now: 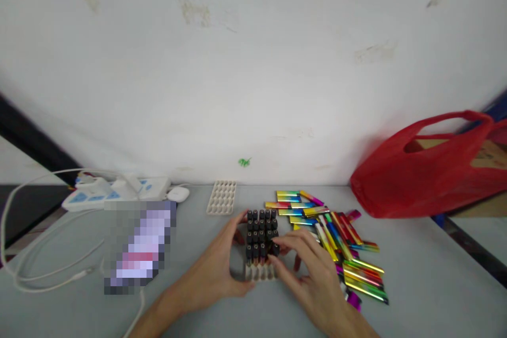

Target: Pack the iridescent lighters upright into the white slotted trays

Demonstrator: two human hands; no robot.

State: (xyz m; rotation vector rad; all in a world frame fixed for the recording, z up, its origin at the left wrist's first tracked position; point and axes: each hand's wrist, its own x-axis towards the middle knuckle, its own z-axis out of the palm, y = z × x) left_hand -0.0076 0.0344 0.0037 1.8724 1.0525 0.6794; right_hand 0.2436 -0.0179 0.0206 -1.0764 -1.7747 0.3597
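Black-topped tubes [262,224] stood upright in rows in a pale moulded tray [259,273], which sat on the grey table [237,322] between the two hands, with the nearest line of wells showing bare. At the tray's right side, the right hand [317,274] had its thumb and index fingertip closed about one black top at the end of the nearest filled row, so its grip was a light pinch on that tube. The left hand [214,269] curved around the tray's left side, fingers by the far corner and thumb by the near one; I could not tell whether that grip pressed on the tray. Just right of the right hand, and partly behind it, lay a loose heap of shiny metallic tubes [345,228] in gold, red, green, blue and purple, pointing various ways. Beyond the left hand, near the wall, a second pale tray [222,198] showed its rows of round wells. Farther left were a white power strip [95,200] with chargers plugged in, a small rounded white device [178,194], looping white cables and a pixelated phone-like object [138,243]. At far right a red bag [396,185] held cardboard, and behind everything rose a scuffed white wall [253,90].
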